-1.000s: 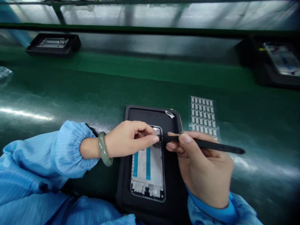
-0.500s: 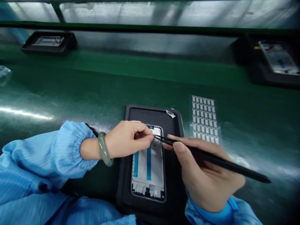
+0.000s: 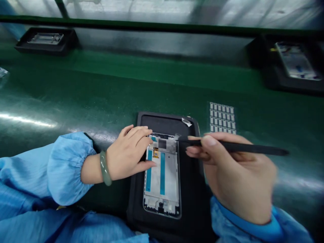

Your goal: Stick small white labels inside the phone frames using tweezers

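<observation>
A phone frame (image 3: pixel 169 182) with two blue strips lies in a black tray (image 3: pixel 192 189). My left hand (image 3: pixel 130 152) rests over the frame's upper left edge, its fingers apart and nothing held. Black tweezers (image 3: pixel 243 147) are pinched in my right hand (image 3: pixel 235 172), pointing left. Their tip is at the frame's upper right corner, beside a small pale piece; whether they grip it is too blurred to tell. An orange flex part (image 3: pixel 156 153) shows near the frame's top.
A sheet of small pale stickers (image 3: pixel 222 118) lies right of the tray on the green table (image 3: pixel 101 91). Black trays with phone parts stand at the back left (image 3: pixel 47 49) and back right (image 3: pixel 286 82). A white scrap (image 3: pixel 186 122) sits on the near tray's rim.
My left hand has opened from a pinch and moved left and down, uncovering the orange part. My right hand has shifted right with the tweezers, which have turned nearly level.
</observation>
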{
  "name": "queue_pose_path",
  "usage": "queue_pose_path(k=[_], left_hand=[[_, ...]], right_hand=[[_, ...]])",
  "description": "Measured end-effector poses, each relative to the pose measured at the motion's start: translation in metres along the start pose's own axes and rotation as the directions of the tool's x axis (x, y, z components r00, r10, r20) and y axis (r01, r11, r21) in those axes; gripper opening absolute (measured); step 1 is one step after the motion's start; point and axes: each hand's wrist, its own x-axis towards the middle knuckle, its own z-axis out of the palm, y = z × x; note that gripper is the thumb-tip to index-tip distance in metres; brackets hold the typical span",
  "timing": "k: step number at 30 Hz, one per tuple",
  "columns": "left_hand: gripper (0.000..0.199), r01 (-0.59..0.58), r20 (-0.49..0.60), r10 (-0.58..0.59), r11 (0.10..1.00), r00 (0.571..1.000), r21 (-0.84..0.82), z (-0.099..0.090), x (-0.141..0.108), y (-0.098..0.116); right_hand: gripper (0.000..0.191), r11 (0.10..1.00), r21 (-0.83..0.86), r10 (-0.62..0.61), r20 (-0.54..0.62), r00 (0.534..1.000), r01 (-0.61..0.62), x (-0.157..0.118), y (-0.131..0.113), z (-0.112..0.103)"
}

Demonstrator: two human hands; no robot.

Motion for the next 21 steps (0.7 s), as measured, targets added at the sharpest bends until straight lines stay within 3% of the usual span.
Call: queue_pose_path(k=[3, 6, 21], left_hand=[[0.039, 0.022, 0.036, -0.022, 1.000, 0.999, -0.010, 0.003, -0.001, -0.001], [0.038, 0.044, 0.043, -0.043, 0.999, 0.998, -0.023, 0.000, 0.001, 0.001], [0.037, 0.023, 0.062, -0.023, 1.000, 0.998, 0.012, -0.005, 0.003, 0.003]], right_hand=[[0.025, 0.993, -0.055, 0.108, 0.127, 0.986, -0.102, 0.013, 0.011, 0.006], [0.028, 0.980, -0.153, 0.153, 0.195, 0.969, -0.124, 0.015, 0.021, 0.006], [0.026, 0.921, -0.390, 0.071, 0.183, 0.980, 0.006, 0.008, 0.019, 0.006]])
